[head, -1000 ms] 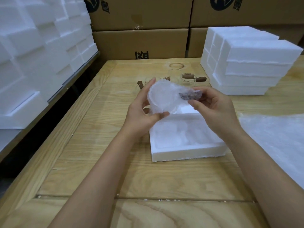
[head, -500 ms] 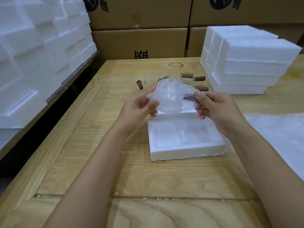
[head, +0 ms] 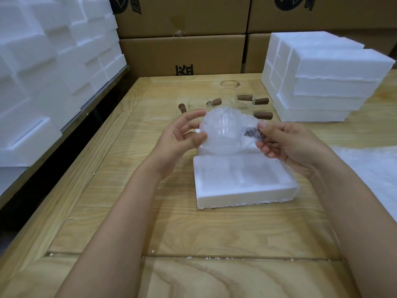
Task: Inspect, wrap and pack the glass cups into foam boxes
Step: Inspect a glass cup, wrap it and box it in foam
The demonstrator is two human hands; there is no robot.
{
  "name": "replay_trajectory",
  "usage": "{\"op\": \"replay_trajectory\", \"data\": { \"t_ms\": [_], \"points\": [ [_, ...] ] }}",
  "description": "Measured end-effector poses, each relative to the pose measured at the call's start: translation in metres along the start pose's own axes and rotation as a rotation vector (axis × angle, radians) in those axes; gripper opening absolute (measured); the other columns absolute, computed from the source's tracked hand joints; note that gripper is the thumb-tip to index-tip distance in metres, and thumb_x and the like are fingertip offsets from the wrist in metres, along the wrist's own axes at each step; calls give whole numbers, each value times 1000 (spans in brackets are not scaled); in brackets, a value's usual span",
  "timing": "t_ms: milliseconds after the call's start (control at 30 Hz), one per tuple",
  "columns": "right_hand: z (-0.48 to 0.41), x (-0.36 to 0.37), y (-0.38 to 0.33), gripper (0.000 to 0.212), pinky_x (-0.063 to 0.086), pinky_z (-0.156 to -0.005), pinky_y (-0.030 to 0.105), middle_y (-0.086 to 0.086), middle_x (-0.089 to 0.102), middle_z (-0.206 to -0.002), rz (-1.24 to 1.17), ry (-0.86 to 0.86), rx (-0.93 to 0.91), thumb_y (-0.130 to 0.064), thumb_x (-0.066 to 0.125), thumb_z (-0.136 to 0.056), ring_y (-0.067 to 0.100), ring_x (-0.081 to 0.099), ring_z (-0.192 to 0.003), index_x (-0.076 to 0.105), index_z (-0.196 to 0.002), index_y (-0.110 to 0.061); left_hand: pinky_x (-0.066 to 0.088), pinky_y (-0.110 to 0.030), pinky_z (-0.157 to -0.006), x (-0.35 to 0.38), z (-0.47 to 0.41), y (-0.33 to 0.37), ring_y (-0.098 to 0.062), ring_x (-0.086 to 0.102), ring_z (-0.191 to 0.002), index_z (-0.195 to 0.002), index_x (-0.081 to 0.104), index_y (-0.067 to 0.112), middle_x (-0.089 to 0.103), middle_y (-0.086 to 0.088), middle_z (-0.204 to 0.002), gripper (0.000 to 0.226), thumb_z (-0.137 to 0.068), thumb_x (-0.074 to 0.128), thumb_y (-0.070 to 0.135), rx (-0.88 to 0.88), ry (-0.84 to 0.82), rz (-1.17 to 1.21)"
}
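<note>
A glass cup wrapped in bubble wrap point(head: 225, 131) is held in the air above the open foam box point(head: 245, 200), which lies on the wooden table. My left hand point(head: 182, 136) grips the wrapped cup's left side with thumb and fingers. My right hand point(head: 285, 145) pinches the cup's dark wooden handle through the wrap. Behind them, several unwrapped glass cups with brown wooden handles point(head: 242, 100) stand on the table.
A stack of white foam boxes point(head: 326, 82) stands at the back right. More foam pieces point(head: 43, 61) are piled on the left shelf. A sheet of bubble wrap point(head: 371, 168) lies at the right. Cardboard cartons point(head: 182, 52) line the back.
The wrapped cup has been turned in my hands, from its round bottom facing me to lying on its side, and my left hand's fingers have shifted on the wrap.
</note>
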State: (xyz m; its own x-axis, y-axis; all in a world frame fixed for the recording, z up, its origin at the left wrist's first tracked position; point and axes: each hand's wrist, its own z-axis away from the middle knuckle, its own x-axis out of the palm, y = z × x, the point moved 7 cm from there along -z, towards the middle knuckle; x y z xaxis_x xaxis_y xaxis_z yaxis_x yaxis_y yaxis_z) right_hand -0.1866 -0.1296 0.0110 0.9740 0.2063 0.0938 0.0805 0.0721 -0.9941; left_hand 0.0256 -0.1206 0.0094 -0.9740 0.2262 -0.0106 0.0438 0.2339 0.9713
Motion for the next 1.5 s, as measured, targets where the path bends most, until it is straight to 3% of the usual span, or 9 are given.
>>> {"op": "replay_trajectory", "data": {
  "t_ms": [100,233,367,667,867,1100,1300,1400,1500],
  "points": [
    [5,1,-1,28,46,-46,15,6,64,-61,39,-106,-9,-24,66,-69,10,56,-49,63,-85,-1,54,-30,-78,1,4,0,-20,58,-89,-99,70,35,61,2,-107,49,-59,81,10,-20,-100,76],
    [10,3,0,23,47,-48,18,11,65,-65,131,-189,-28,-17,67,-68,13,59,-54,62,-83,-1,52,-25,-69,2,9,1,-21,53,-82,-90,66,27,58,2,-103,49,-57,76,-8,-46,-155,-7],
    [13,6,-1,16,46,-50,20,12,67,-67,260,-236,-73,-15,69,-69,15,58,-56,62,-78,-5,42,-25,-67,2,14,2,-10,50,-68,-87,59,21,60,18,-88,45,-55,79,-3,-74,-195,-215],
    [14,10,6,8,47,-50,21,20,68,-71,437,-280,-67,-3,72,-76,13,57,-53,64,-75,-4,36,-25,-62,6,17,-1,-12,45,-63,-74,61,34,51,-3,-75,38,-51,84,12,-141,-251,-458],
    [13,11,7,13,47,-51,21,18,66,-69,533,-270,-79,1,72,-79,12,55,-50,62,-72,-5,36,-19,-58,3,17,-3,-11,45,-62,-74,65,33,50,10,-61,33,-54,82,13,-154,-244,-467],
    [12,9,8,18,43,-54,19,8,59,-59,662,-232,-103,-7,76,-77,17,55,-49,61,-69,-10,33,-32,-66,7,18,1,-22,42,-67,-73,65,24,52,-19,-72,21,-60,73,10,-149,-250,-458],
    [12,7,9,19,36,-53,23,-1,50,-52,758,-207,-89,-10,77,-77,17,53,-45,60,-69,-13,36,-31,-71,12,18,3,-23,44,-73,-71,64,10,56,-5,-72,11,-71,69,19,-166,-247,-359],
    [12,8,8,17,36,-55,26,0,51,-57,801,-188,-101,-14,78,-77,15,50,-45,63,-70,-18,33,-26,-65,12,18,3,-21,38,-66,-69,64,16,42,-13,-68,13,-70,73,25,-153,-247,-415],
    [16,4,3,15,40,-56,16,-14,56,-57,861,-161,-121,-30,82,-70,3,49,-52,71,-79,-29,37,-17,-63,4,18,-1,-8,39,-63,-84,64,28,44,1,-76,32,-60,79,42,-173,-215,-441]
  ]
}}
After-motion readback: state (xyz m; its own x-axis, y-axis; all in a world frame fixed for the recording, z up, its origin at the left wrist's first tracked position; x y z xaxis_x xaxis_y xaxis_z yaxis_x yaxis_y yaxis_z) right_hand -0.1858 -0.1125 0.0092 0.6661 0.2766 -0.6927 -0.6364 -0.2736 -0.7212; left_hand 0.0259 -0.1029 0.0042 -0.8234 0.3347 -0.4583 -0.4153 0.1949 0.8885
